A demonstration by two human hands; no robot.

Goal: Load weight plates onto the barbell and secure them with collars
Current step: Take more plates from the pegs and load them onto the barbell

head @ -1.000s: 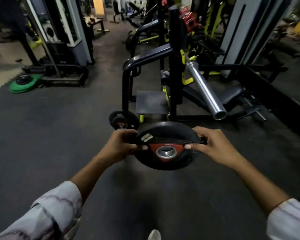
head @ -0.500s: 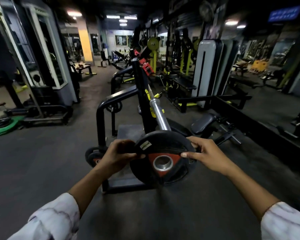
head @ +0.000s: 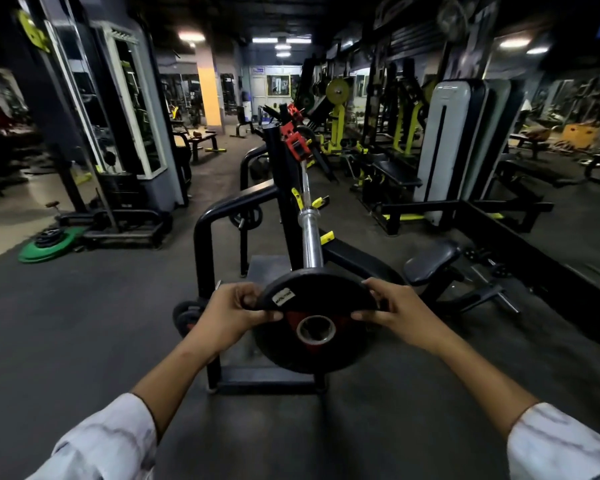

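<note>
Floor (head: 84, 341): dark rubber matting, running the length of the gym aisle under everything here.
Rack (head: 222, 216): black steel frame dead ahead, a curved tube on its near left side, yellow hooks up the upright.
Barbell (head: 310, 237): resting in the rack and pointing straight at the camera, its chrome sleeve end-on and bare; the tip disappears behind the top rim of the plate.
Weight plate (head: 312, 292): black disc with a red centre and a steel-lined hole, held upright in front of the sleeve end, face toward the camera, a small white label on its upper left. Whether it touches the sleeve I cannot tell.
Green plates (head: 49, 242): stacked flat on the floor, far left, well apart from the rack.
Left hand (head: 229, 317): grip closed on the plate's upper-left edge, fingers curled over the rim, thumb pressed across the face just beside the red centre.
Right hand (head: 395, 310): grip closed on the upper-right edge, mirror fashion, fingers over the top, thumb on the face.
Plate against the grip: the disc hangs between the two hands, most of its body below them, the hole sitting midway between the thumbs and slightly lower.
Red collars (head: 297, 142): clipped high up by the rack upright, beyond the sleeve, far from both hands.
</note>
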